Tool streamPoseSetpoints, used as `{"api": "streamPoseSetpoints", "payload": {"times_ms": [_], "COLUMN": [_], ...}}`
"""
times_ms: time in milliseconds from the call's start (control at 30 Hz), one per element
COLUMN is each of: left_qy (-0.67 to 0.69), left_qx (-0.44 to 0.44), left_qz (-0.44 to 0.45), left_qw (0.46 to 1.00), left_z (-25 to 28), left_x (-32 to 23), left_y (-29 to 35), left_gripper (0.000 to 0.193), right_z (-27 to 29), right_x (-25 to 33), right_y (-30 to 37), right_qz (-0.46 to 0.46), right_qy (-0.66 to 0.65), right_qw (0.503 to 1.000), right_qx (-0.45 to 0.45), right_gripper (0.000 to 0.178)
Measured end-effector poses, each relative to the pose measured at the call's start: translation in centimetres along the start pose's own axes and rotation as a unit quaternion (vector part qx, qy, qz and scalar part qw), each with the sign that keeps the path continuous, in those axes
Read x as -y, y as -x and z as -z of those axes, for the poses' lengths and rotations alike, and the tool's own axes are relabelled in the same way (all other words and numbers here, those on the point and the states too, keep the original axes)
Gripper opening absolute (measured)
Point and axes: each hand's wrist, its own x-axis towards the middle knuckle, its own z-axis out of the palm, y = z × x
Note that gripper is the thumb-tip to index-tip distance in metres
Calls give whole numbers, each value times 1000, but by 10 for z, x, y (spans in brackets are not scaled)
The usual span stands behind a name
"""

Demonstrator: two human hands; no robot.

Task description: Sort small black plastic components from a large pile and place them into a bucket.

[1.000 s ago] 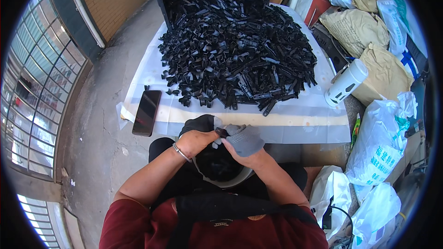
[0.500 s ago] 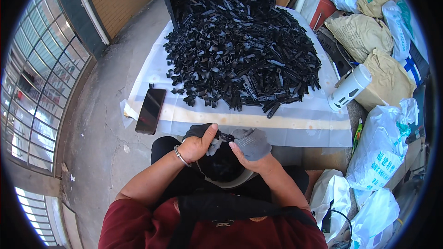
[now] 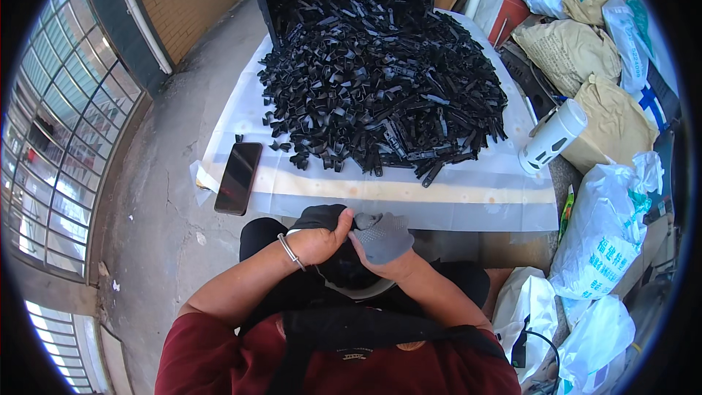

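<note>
1. Slip hazard: I judge that a part could drop if the fingertips fell out of line. The round, pale-rimmed container (image 3: 358,294) below the hands might not catch it.
2. Pinch hazard: the left thumb is bare; sudden closing of the hands could nip it.
3. Spill hazard: the broad heap of small black parts (image 3: 380,95) covers the middle of the white-sheeted worktop (image 3: 482,194), its front pieces lying toward the near edge. A forward knock could scatter them.
4. Left hand (image 3: 320,234), in a dark glove: I see the fingers curled inward and the thumb raised, below a silver-coloured bangle (image 3: 291,252).
5. Right hand (image 3: 383,238), in a grey dotted glove: I see it curled to meet the left, its forearm angled in from the lower right.
6. Hand state: both are together at the worktop's near edge. I cannot tell what, if anything, they are clamped on.
</note>
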Motion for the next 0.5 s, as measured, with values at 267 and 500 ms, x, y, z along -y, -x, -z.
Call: {"api": "streamPoseSetpoints", "payload": {"times_ms": [267, 500], "left_qy": [-219, -269], "left_qx": [-147, -138], "left_qz": [0, 2], "left_qw": [965, 953], "left_z": [8, -14], "left_x": [48, 42], "left_y": [-43, -66], "left_gripper": [29, 19], "right_z": [7, -5], "right_x": [-39, -55], "right_y": [-48, -56], "right_qz": [-159, -229], "right_qy": [49, 141], "right_qw": [980, 939], "right_qx": [113, 212], "right_gripper": [25, 24]}}
